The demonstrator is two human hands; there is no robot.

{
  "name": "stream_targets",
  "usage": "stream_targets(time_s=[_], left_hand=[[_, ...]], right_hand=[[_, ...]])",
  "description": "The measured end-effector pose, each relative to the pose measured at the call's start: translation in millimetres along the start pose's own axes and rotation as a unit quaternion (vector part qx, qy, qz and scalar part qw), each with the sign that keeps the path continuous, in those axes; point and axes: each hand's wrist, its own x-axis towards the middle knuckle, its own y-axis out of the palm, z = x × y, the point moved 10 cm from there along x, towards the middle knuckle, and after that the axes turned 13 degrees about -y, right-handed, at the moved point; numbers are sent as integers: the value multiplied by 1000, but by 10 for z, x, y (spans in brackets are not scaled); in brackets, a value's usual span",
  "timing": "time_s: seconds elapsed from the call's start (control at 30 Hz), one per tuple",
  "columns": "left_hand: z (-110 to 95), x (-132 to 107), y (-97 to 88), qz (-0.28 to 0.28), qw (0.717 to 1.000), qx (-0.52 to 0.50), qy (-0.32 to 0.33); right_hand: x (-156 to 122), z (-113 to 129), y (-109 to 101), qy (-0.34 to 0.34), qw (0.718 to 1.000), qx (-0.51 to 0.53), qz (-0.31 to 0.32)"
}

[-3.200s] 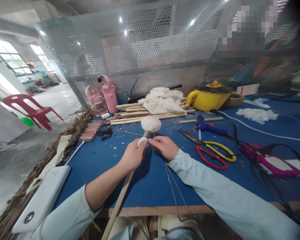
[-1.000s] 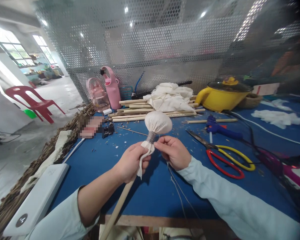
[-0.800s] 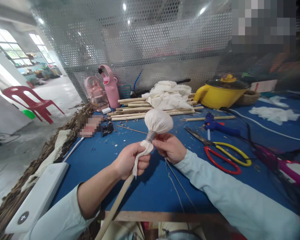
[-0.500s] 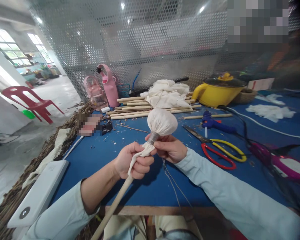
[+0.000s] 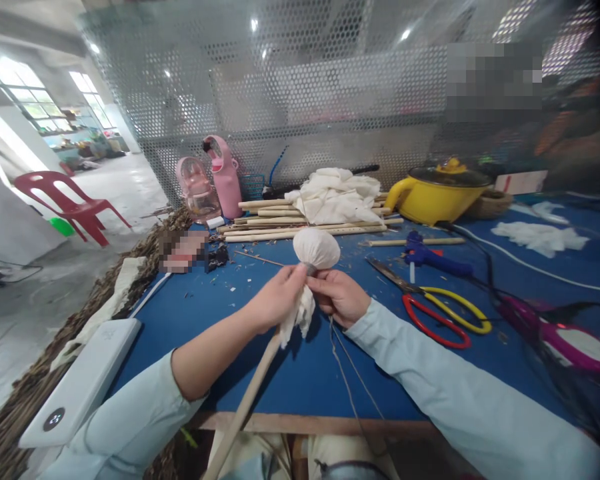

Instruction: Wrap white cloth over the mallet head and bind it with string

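Long pale wooden stick [image 5: 250, 393] slants up to your left hand [image 5: 279, 298], which pinches the round white cloth bundle [image 5: 317, 248] by its grey-bound neck, above the blue surface [image 5: 300, 383]. Your right hand [image 5: 344, 295] pinches the neck's right side; thin grey string [image 5: 341, 367] dangles below. Red-and-yellow-handled metal scissors [image 5: 411, 287] further right.
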Motion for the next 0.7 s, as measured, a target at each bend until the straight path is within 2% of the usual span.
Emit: stream_targets(time_s=[0.1, 0.17, 0.33, 0.4, 0.47, 0.53, 0.7], left_hand=[[139, -78, 282, 80, 993, 79, -40], [191, -130, 333, 104, 991, 76, -47], [204, -175, 57, -12, 994, 102, -44], [205, -193, 16, -21, 996, 74, -51], [208, -205, 40, 2, 997, 39, -63], [197, -208, 35, 3, 997, 37, -64], [56, -208, -108, -89, 984, 156, 13]], right_hand=[[-4, -12, -81, 7, 1000, -9, -18], [-11, -25, -78, 8, 1000, -16, -8], [4, -9, -60, -22, 999, -48, -7], [3, 6, -75, -25, 998, -57, -17], [-14, 25, -95, -20, 998, -61, -28], [-45, 84, -121, -27, 996, -74, -41], [-109, 265, -52, -81, 983, -162, -12]])
